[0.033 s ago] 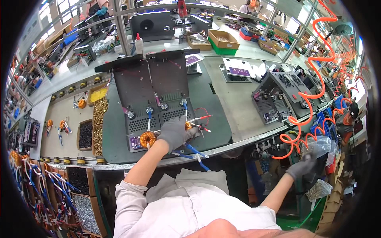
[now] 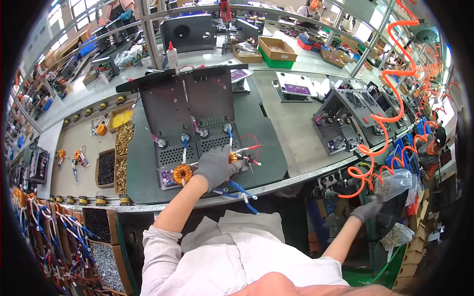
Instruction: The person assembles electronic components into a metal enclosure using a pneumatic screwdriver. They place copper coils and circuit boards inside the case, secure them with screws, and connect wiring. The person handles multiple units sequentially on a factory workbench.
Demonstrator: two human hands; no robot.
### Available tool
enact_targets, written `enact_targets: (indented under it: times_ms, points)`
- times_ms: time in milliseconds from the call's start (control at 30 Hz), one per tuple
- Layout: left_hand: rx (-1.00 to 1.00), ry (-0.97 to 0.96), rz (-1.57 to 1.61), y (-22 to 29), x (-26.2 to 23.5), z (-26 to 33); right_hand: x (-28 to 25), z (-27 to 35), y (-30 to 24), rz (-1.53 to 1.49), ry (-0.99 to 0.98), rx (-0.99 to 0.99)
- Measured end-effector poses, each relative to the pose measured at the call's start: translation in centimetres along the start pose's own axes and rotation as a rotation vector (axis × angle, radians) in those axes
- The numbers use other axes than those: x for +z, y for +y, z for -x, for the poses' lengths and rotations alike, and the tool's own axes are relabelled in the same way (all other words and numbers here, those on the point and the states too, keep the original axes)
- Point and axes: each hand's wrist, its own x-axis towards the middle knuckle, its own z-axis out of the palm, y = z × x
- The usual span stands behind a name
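We see a person's gloved left hand (image 2: 215,165) over the near edge of a dark metal chassis (image 2: 178,157), its fingers and thumb bent around a copper-wound coil (image 2: 233,157), which shows between them (how firmly it is held, we cannot tell). From around that coil, leads with red and white ends (image 2: 252,148) stick out to the right, and blue-sleeved wires (image 2: 242,189) hang below the hand, across the bench edge. Just left of the hand we find a ring-shaped coil (image 2: 182,174) beside a purple circuit board (image 2: 167,177), with a blue-and-white lead rising to a bolted terminal (image 2: 185,137). The chassis lies on a green mat (image 2: 266,163), its perforated floor toward us and its dark panel (image 2: 210,98) standing up at the back. Left of the mat we see a box of brass-coloured parts (image 2: 122,172) and a box of black parts (image 2: 106,167). The gloved right hand (image 2: 368,209) reaches out well apart, near a clear bag (image 2: 397,183) and below an orange coiled hose (image 2: 365,166); it is too blurred for us to tell whether its fingers are spread or pinching anything.
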Motion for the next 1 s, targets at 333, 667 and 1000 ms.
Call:
enact_targets:
  times_ms: [333,667,1000]
  points:
    - [0.001,-0.013,-0.012,-0.3,-0.2,0.2,-3.1,2.8,20.2,-0.079,-0.727,0.584]
    - [-0.015,-0.041,0.036,-0.6,0.2,0.4,1.9,0.8,-8.4,0.197,-0.310,0.086]
    - [0.028,-0.008,0.036,-0.5,-0.1,0.3,20.1,22.3,-17.4,-0.744,-0.984,0.133]
